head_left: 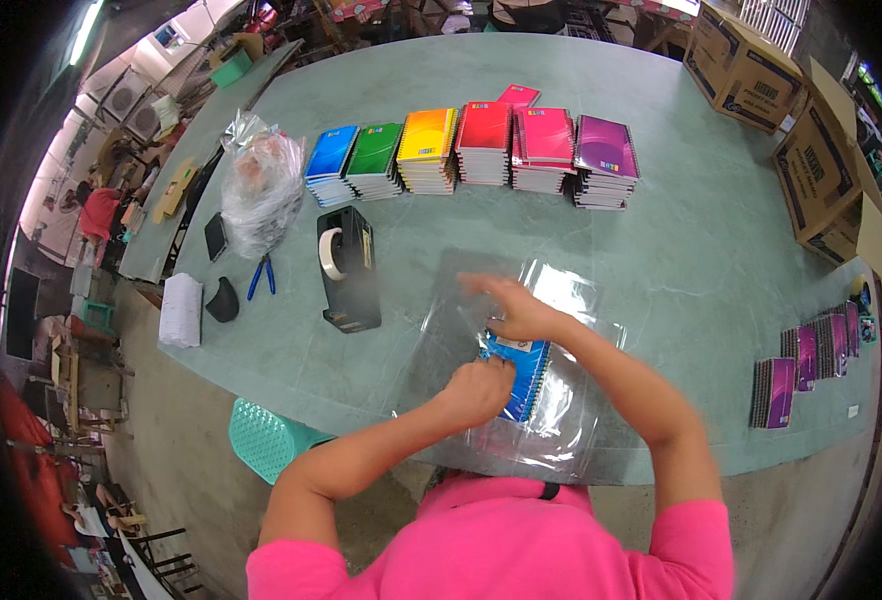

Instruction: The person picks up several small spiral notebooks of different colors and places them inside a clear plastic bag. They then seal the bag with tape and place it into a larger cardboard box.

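Note:
A blue spiral notebook [528,378] lies on sheets of clear plastic film [571,440] at the table's near edge, its coil toward the right. My left hand [479,392] is closed at the notebook's left side, knuckles up, its fingertips partly hidden. Over the notebook's far end, my right hand [521,310] reaches left with fingers stretched apart and slightly blurred. It appears to hold nothing. Glare on the film hides some of its folds and edges.
A black tape dispenser [353,290] stands left of the film. Beyond are stacks of coloured notebooks [426,150] and a bundle of plastic bags [261,190]. Blue pliers [262,277] lie at left. Purple notebooks [774,393] stand right, below cardboard boxes [821,165]. A green stool [266,440] is below.

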